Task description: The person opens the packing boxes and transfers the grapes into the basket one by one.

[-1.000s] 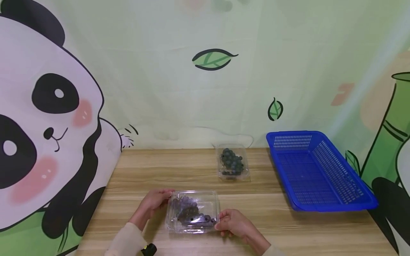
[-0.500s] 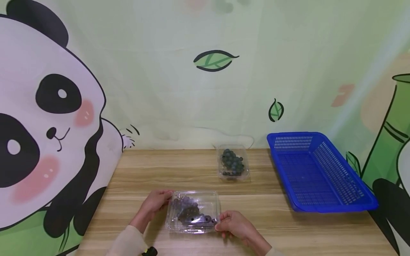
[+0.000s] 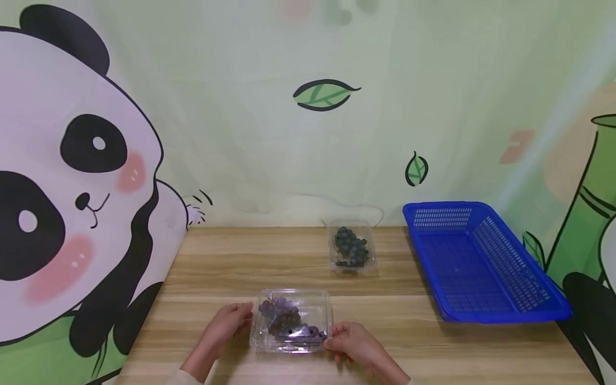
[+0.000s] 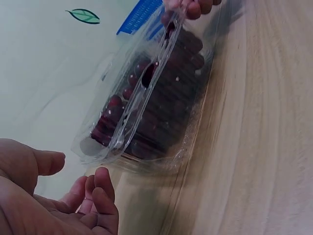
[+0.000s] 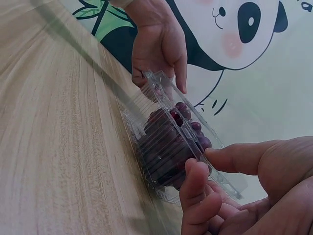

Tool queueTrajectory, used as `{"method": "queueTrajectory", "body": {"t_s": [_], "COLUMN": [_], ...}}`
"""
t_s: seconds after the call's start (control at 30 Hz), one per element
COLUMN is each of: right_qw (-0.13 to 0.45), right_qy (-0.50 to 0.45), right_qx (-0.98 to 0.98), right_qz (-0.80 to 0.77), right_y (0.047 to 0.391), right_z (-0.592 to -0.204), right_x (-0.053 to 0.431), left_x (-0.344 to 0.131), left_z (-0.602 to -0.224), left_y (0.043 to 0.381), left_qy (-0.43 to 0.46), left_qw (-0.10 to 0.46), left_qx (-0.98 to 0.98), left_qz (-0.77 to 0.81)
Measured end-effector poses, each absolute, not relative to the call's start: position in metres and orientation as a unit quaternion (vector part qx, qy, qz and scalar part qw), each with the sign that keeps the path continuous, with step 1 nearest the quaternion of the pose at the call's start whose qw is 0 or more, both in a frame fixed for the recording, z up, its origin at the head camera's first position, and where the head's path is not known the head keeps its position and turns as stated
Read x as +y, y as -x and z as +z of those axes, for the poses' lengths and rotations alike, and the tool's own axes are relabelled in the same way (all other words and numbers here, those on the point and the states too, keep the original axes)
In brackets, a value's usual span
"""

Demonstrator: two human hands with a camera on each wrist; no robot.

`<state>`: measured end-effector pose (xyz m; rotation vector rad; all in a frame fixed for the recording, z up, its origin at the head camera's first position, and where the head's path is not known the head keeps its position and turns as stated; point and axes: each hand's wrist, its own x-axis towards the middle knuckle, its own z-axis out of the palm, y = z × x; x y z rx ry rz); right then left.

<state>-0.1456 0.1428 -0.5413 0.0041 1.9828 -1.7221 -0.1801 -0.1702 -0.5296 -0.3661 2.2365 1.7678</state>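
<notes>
A clear plastic clamshell box (image 3: 315,307) of dark grapes (image 3: 284,319) rests on the wooden table near the front, its lid down. At its right front corner my right hand (image 3: 355,342) pinches the rim between thumb and fingers, also plain in the right wrist view. My left hand (image 3: 225,323) is just off the box's left side, holding nothing. In the left wrist view, its thumb and loosely bent fingers (image 4: 103,196) are apart from the box's near end. The grapes show purple-red through the clear wall (image 5: 166,142).
Farther back stands a second clear box (image 3: 368,230) with a dark grape bunch (image 3: 351,246). A blue plastic basket (image 3: 433,283) with slotted sides sits at the right. Behind the wooden table (image 3: 231,256) hangs a pale green cloth (image 3: 240,133) printed with pandas and leaves.
My left hand has let go of the box's left rim and drawn back slightly left and down. The right hand keeps its grip, and the box stays in place.
</notes>
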Motion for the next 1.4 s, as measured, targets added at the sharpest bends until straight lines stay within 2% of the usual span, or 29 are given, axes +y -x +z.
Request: {"method": "queueTrajectory", "body": {"t_s": [0.33,0.7,0.93,1.03,1.4], "right_qw": [0.254,0.247,0.259,0.256,0.203], "right_qy": [0.008,0.012,0.008,0.008,0.043], "right_qx": [0.728,0.72,0.712,0.714,0.731], "right_qz": [-0.637,-0.649,-0.653,-0.651,-0.65], "right_y": [0.145,0.145,0.145,0.144,0.14], "right_z": [-0.543,-0.545,-0.543,-0.544,-0.54], "right_x": [0.143,0.144,0.144,0.144,0.141], "left_x": [-0.166,-0.162,-0.167,-0.169,-0.17], "left_z": [-0.529,-0.527,-0.53,-0.534,-0.538], "left_y": [0.156,0.148,0.144,0.141,0.14], "left_qy": [0.134,0.118,0.062,0.056,0.073], "left_qw": [0.128,0.156,0.213,0.217,0.214], "left_qx": [0.759,0.766,0.746,0.731,0.705], "left_qz": [0.624,0.612,0.628,0.644,0.672]}}
